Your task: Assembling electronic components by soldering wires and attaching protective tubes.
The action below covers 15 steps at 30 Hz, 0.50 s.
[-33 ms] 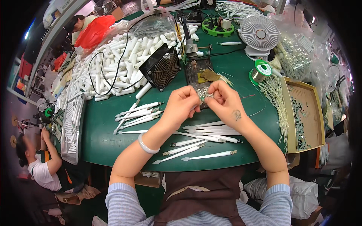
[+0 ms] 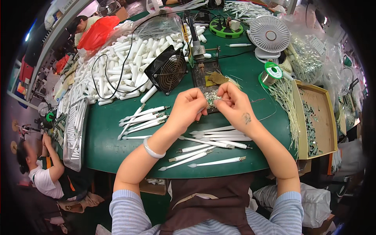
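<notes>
My left hand and my right hand are close together over the front end of the dark metal stand. Both are closed in a pinch; what the fingertips hold is too small and covered to name. Between them lies a heap of small silvery bits. A brown sponge-like pad sits just beyond. Nearer me, below my wrists, lie several white candle-shaped sticks with pointed tips. Another group of white sticks rests left of my left forearm.
A black square fan stands beside a soldering iron, before a large pile of white tubes. On the right are a white fan, a solder wire spool, thin wires and a box of small circuit boards. A metal tray is left.
My hands have shifted only very slightly, the right one a touch to the right. Both remain pinched, and the things on the table have not moved.
</notes>
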Motion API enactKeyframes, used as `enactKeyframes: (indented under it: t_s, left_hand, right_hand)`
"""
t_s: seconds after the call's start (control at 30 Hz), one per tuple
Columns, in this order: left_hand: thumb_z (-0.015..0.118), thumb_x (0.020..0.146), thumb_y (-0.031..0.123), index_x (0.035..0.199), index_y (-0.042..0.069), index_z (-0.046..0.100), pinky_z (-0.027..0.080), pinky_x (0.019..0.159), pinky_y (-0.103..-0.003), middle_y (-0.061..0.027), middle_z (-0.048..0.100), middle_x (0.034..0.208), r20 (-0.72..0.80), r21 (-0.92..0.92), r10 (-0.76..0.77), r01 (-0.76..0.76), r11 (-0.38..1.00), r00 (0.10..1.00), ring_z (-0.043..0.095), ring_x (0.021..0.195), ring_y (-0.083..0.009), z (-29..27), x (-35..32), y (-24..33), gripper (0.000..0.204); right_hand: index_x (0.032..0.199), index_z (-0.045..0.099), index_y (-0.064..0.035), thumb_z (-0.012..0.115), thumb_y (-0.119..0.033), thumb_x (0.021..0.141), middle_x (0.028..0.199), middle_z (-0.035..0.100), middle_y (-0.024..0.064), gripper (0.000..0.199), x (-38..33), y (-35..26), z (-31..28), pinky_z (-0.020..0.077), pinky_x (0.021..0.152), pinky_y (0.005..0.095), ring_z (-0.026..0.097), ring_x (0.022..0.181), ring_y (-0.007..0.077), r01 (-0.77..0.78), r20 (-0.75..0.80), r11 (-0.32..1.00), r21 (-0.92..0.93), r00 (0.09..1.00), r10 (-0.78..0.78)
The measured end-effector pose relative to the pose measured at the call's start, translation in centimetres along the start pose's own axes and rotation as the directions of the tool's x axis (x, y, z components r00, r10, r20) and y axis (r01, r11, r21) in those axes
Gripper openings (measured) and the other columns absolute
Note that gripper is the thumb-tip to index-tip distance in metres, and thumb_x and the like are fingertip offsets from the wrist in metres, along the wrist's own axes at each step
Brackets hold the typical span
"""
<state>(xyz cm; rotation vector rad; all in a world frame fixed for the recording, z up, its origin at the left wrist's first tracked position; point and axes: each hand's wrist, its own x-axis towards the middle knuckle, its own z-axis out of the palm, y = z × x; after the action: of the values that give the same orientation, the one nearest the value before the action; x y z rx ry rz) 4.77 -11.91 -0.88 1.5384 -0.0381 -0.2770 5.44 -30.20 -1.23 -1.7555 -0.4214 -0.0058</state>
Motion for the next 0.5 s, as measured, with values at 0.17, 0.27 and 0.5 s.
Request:
enactKeyframes:
  t_s: [0.17,0.27,0.5]
  left_hand:
    - [0.058,0.086,0.005,0.073,0.004,0.056,0.033,0.041,-0.021,-0.0047,0.059,0.062,-0.015,-0.037,-0.032,0.031,0.999,0.999,0.047,0.046,-0.0062,-0.5,1.8,-0.4,0.013]
    - [0.06,0.086,0.005,0.073,0.004,0.056,0.033,0.041,-0.021,-0.0042,0.059,0.062,-0.042,-0.034,0.002,-0.003,0.999,0.999,0.047,0.047,-0.0057,-0.3,1.9,-0.9,0.014]
    - [0.061,0.086,0.004,0.078,0.004,0.058,0.036,0.046,-0.019,-0.0029,0.061,0.066,0.002,0.029,0.077,-0.077,0.997,0.997,0.049,0.052,-0.0046,-0.6,2.2,-2.2,0.008]
  right_hand:
    - [0.091,0.056,-0.0004,0.065,-0.005,0.088,0.067,0.039,-0.0067,0.011,0.9,1.7,-0.2,0.0285,0.052,0.022,0.032,0.058,0.0028,0.07,-0.007,0.994,-0.087,0.997,-0.071]
    - [0.091,0.06,0.0009,0.067,-0.006,0.087,0.063,0.038,-0.0063,0.011,1.4,1.8,0.3,0.0284,0.051,0.0231,0.032,0.058,0.0032,0.047,-0.039,0.986,-0.161,0.998,-0.054]
    - [0.082,0.063,0.0016,0.071,-0.007,0.085,0.057,0.034,-0.0067,0.011,1.7,1.7,0.9,0.0275,0.049,0.0239,0.031,0.055,0.0027,0.044,-0.059,0.974,-0.224,0.997,-0.059]
